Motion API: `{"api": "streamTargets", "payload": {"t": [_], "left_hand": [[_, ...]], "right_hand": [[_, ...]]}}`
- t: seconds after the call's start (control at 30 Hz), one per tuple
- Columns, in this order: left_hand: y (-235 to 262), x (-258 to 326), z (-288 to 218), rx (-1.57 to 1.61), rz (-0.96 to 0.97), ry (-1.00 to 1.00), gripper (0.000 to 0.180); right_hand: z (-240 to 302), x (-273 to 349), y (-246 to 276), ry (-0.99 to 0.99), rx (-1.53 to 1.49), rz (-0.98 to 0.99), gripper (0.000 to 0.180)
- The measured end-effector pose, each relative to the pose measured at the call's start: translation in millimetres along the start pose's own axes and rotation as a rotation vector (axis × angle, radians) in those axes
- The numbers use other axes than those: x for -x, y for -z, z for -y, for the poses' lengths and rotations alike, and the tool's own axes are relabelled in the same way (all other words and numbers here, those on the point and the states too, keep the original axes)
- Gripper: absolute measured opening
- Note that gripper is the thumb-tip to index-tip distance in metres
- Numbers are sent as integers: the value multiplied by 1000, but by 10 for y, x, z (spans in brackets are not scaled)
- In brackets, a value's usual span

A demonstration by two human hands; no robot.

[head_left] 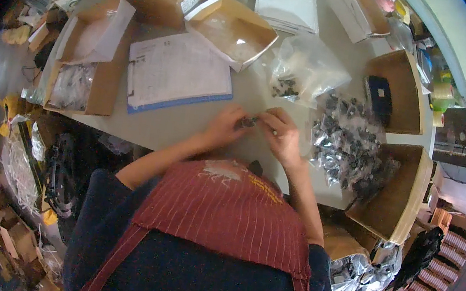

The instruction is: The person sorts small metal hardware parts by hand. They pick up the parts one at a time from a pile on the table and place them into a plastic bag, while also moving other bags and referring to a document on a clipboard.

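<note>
Over the near middle of the table, my left hand (227, 127) and my right hand (282, 135) meet with bent, pinching fingers. Between them is a small dark item (247, 122) with a shiny, plastic-like look; its exact kind is too small to make out. Just beyond the right hand lies a clear plastic bag (308, 67) with small black pieces (285, 87) at its near left edge. To the right of that hand spreads a heap of small clear packets (345, 140) with dark parts inside.
A clipboard (178, 70) with papers lies left of centre. Behind it stands an open carton (233, 31), with a paper stack (287, 2) at the back. An open box (86, 76) holds clear bags at left. Cardboard boxes (395, 190) line the right edge, one beside a dark flat device (378, 97).
</note>
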State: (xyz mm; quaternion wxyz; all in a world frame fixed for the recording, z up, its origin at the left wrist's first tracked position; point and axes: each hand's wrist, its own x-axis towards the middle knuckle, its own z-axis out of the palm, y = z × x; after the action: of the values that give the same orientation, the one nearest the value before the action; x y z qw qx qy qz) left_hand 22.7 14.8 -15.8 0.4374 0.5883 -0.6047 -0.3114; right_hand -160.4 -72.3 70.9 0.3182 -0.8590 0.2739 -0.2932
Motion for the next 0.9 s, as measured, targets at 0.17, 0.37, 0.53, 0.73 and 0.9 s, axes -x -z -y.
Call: {"api": "streamTargets", "payload": {"t": [0.17,0.37,0.53,0.73,0.9], "left_hand": [[40,11,16,-20,-2,-43,34],[103,3,-37,-27,41,-107,31],[96,62,24,110,-12,21,27],[135,-35,-217,187,-71,226,20],[171,-118,-246,-5,-84,-5,12]], "right_hand": [[68,15,-28,-194,-195,40,27],[-95,23,-66,307,275,139,30],[-10,115,-83,57,143,98,26],[-21,173,-214,-140,59,-20,20],[-112,174,-329,-78,42,-7,18]]}}
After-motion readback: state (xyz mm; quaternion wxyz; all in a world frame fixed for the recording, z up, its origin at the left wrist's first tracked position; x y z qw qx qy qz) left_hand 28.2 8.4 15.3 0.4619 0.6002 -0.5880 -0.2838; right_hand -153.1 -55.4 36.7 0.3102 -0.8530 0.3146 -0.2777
